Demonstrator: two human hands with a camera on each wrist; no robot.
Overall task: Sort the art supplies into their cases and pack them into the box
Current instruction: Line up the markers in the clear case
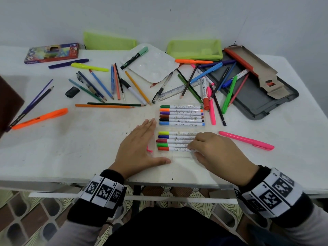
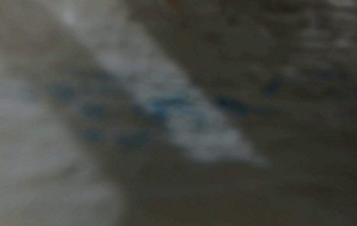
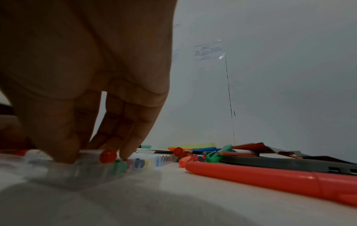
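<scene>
On the white table (image 1: 71,150), near its near edge and a little right of centre, lies an open clear plastic marker case (image 1: 179,153) with two rows of white-barrelled felt markers: a far row of six markers (image 1: 182,115) capped green, orange, purple, brown, black and blue, and a near row of five markers (image 1: 173,140) capped yellow, blue, dark red, green and red. The left hand (image 1: 140,148) lies flat on the table just left of the case, fingers straight and together, thumb stretched out along the case's near edge. The right hand (image 1: 214,153) rests on the right end of the near row, its fingers (image 3: 127,137) bent down with the tips pressing on the marker barrels; whether it actually grips one cannot be told. The left wrist view is too blurred to read. A pink highlighter (image 1: 246,140) lies just right of the right hand. Farther off, loose pencils, pens and highlighters are scattered across the table, with a clear ruler (image 1: 177,92), a white paint palette (image 1: 152,65), a black eraser (image 1: 72,91), two lime-green mesh pouches (image 1: 195,49) by the wall, a flat coloured-pencil box (image 1: 51,53) at far left, and a grey plastic lid (image 1: 255,102) at far right.
</scene>
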